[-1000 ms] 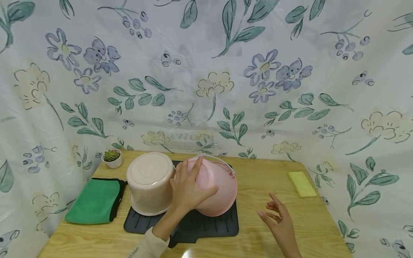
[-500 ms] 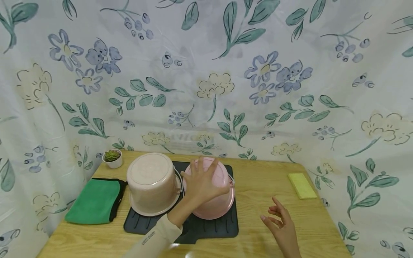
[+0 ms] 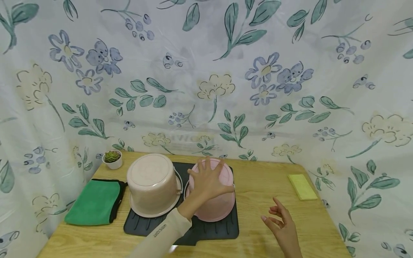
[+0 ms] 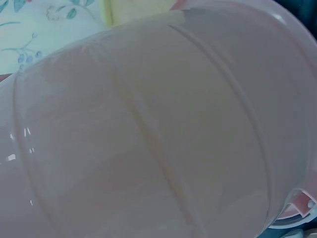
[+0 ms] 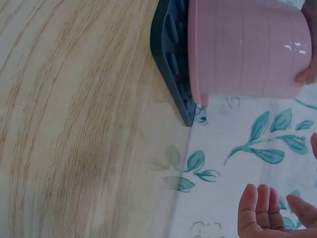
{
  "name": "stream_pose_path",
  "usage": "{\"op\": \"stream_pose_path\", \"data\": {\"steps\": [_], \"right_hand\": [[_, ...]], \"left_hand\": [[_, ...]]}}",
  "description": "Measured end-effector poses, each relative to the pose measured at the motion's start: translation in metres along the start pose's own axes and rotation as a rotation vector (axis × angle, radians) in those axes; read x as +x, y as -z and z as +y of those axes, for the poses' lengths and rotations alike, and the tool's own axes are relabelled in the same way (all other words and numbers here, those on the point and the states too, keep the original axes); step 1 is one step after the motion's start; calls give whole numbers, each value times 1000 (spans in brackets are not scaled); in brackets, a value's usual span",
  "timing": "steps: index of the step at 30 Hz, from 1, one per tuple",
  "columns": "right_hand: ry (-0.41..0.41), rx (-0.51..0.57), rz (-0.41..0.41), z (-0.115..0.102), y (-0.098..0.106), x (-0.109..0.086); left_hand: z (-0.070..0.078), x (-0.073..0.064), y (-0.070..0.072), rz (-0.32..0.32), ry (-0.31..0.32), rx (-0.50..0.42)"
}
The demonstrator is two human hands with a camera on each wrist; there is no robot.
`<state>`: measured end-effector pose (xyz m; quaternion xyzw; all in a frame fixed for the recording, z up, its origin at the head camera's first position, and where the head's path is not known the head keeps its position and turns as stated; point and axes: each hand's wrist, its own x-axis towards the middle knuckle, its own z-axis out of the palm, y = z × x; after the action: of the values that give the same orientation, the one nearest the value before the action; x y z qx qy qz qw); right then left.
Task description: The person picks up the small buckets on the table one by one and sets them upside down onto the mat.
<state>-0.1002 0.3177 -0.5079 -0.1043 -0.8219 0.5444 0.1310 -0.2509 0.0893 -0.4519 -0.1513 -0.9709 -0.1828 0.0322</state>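
Observation:
My left hand [image 3: 207, 182] grips the base of a pink bucket [image 3: 217, 210], fingers spread over the upturned bottom and thumb along the right side. The bucket stands upside down on a dark ribbed drying mat [image 3: 214, 231]. In the right wrist view its rim lies along the mat's surface. The pink bucket's wall [image 4: 148, 129] fills the left wrist view, hiding my left fingers there. A cream bucket [image 3: 150, 191], also upside down, stands to its left on the same mat. My right hand [image 3: 283, 225] hovers over the table's right side, fingers loosely bent, holding nothing.
On the left lies a folded green cloth [image 3: 93, 202] with black edging. Behind it stands a small potted succulent [image 3: 112, 159]. A yellow sponge cloth [image 3: 302, 187] lies at the back right of the wooden table [image 3: 258, 179]. A floral curtain [image 3: 206, 118] hangs behind.
The pink bucket has gone from tilted to upright on its rim, its handle dropping out of sight. My left hand has moved right with it. My right hand has barely shifted.

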Motion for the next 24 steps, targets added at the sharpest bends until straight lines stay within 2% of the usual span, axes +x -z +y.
{"op": "stream_pose_path", "data": {"steps": [24], "right_hand": [[-24, -9, -38, -3, -4, 0]], "left_hand": [[13, 4, -6, -42, 20, 95]]}}
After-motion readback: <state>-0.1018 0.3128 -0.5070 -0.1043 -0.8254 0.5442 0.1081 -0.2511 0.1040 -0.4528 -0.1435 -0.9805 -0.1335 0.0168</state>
